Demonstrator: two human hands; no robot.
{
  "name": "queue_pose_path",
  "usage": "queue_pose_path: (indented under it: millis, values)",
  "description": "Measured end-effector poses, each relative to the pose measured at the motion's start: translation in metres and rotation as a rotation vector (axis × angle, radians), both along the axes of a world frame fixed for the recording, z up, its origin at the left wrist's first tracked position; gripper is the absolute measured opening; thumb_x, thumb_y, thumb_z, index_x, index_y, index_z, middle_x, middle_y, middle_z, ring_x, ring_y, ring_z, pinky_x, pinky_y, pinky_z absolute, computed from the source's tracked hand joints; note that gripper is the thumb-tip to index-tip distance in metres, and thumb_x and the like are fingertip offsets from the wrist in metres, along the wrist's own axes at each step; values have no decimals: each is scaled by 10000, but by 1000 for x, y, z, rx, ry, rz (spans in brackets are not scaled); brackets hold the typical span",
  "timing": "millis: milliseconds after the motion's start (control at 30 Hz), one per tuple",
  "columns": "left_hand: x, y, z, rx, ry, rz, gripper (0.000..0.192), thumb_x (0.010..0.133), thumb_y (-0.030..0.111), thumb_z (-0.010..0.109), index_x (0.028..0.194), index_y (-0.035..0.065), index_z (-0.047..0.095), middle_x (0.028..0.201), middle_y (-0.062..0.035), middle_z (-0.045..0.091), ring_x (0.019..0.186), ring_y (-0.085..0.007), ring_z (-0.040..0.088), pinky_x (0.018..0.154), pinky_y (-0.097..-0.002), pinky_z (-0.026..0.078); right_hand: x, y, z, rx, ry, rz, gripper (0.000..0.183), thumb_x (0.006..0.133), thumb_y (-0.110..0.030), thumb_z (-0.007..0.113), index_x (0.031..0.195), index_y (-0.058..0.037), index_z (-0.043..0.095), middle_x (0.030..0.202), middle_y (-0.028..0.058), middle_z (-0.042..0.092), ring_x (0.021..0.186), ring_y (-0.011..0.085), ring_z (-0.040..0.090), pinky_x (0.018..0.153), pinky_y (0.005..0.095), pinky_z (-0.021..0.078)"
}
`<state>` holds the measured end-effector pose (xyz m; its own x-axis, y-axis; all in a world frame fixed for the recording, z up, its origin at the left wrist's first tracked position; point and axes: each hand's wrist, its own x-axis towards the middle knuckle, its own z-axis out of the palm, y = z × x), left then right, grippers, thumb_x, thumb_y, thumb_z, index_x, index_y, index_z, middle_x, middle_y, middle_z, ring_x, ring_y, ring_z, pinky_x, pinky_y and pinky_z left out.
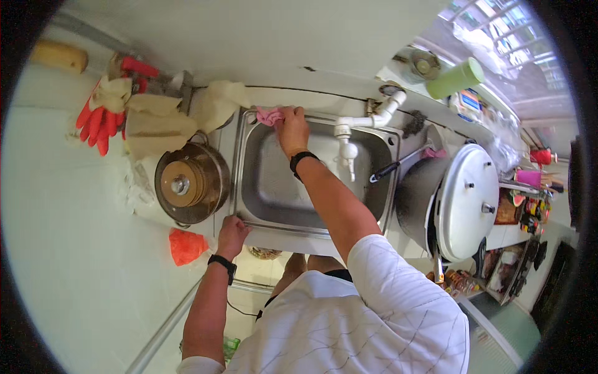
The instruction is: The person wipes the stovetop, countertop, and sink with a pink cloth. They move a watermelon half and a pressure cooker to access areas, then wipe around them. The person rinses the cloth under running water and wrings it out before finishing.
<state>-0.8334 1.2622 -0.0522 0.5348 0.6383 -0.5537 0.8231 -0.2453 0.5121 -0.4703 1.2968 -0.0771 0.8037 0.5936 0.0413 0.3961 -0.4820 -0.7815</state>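
Observation:
My right hand [293,128] holds a crumpled pink cloth [268,116] against the far left corner of the stainless steel sink [280,182]. At the sink's near left corner, my left hand [233,236] rests on the rim with its fingers bent; whether anything is between them is hidden. A white plastic tap [348,149] reaches over the basin from the back wall. To the right of the tap, a black-handled utensil [387,172] lies across the sink's right edge. Left of the sink stands a pot with a glass lid [212,180].
A large pressure cooker [418,201] with its metal lid [467,201] stands right of the sink. Red gloves [99,121] hang on the left wall, near beige cloths [156,128]. Below them is a red plastic bag [187,246]. A green container [454,78] sits on the window ledge.

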Motion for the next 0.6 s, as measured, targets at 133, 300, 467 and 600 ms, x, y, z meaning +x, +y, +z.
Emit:
queue_pose_path:
  millis: [133, 300, 467, 600]
  values:
    - [0, 2, -3, 183, -48, -158, 323, 822, 186, 847, 912, 39, 573, 1004, -161, 586, 937, -358, 612, 837, -452, 522, 12, -34, 11, 192, 188, -277, 211, 958, -162, 679, 1167, -135, 676, 1134, 161, 648, 990, 372, 680, 859, 444, 562]
    - [0, 2, 2, 172, -99, -113, 328, 815, 190, 856, 889, 44, 571, 993, -150, 588, 903, -343, 615, 804, -436, 526, 47, -78, 4, 904, 874, -331, 201, 1046, -197, 560, 1131, -36, 645, 1079, 98, 706, 984, 264, 704, 807, 379, 583]
    - [2, 6, 1, -12, -2, -11, 371, 823, 273, 858, 938, 53, 583, 1014, -177, 609, 982, -373, 609, 882, -479, 511, 72, -118, -14, -2, -32, -548, 142, 948, -73, 621, 1073, -4, 621, 973, 199, 633, 956, 404, 642, 842, 487, 550]
    - [0, 9, -4, 124, -3, -136, 359, 826, 277, 859, 906, 54, 590, 987, -172, 622, 967, -363, 625, 875, -475, 518, 77, -128, -15, 27, 17, -585, 208, 890, -21, 650, 1096, -4, 672, 1017, 218, 607, 1030, 437, 598, 913, 497, 511]
